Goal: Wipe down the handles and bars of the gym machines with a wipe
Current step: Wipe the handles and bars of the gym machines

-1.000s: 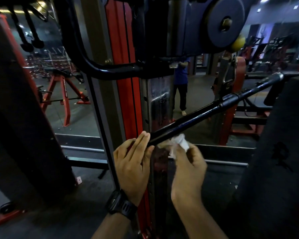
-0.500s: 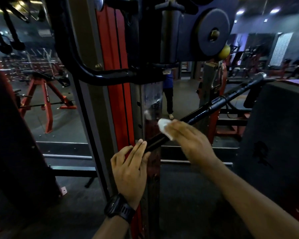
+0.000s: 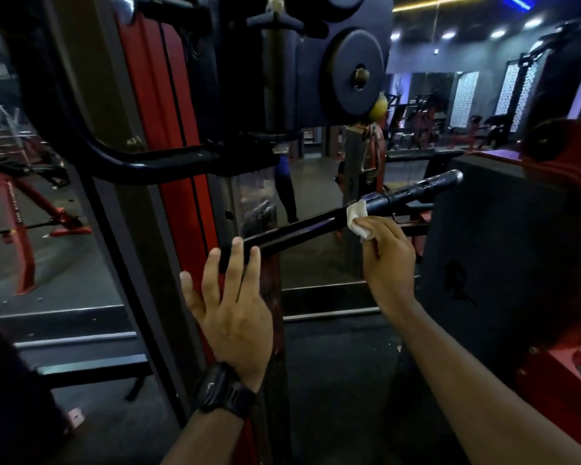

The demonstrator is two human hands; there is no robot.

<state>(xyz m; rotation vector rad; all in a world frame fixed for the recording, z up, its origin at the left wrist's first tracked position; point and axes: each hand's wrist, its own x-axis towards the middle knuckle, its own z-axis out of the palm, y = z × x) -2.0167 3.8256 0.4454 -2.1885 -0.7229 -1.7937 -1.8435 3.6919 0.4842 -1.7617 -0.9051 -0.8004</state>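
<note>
**Right hand (image 3: 388,260) wiping mid-bar, far grip not yet done**

Right hand sits at centre right of the frame. Its fingers are curled round a white wipe (image 3: 358,218), pinching it and pressing it onto the black bar (image 3: 299,229) just where the smooth shaft meets the thicker grip section (image 3: 413,193). The bar slants from the red upright (image 3: 178,112) at centre up toward the right. It ends in a rounded tip close to the dark pad (image 3: 500,246) at the right edge.

The left hand (image 3: 230,303), low centre with a black watch (image 3: 222,391) on its wrist, is flat with straight fingers and grasps nothing. Its fingertips overlap the bar's near end beside the upright. Whether they steady the bar or only lie against the frame cannot be told.

The step in hand appears to be the lengthwise wipe of this bar. From where the wipe sits, the grip section beyond it probably remains to be cleaned. The next move would call for sliding the wipe up and right to the tip. The wipe should wrap round the bar so the underside is reached too, with the left hand bracing the near end in case the bar swings.
</note>
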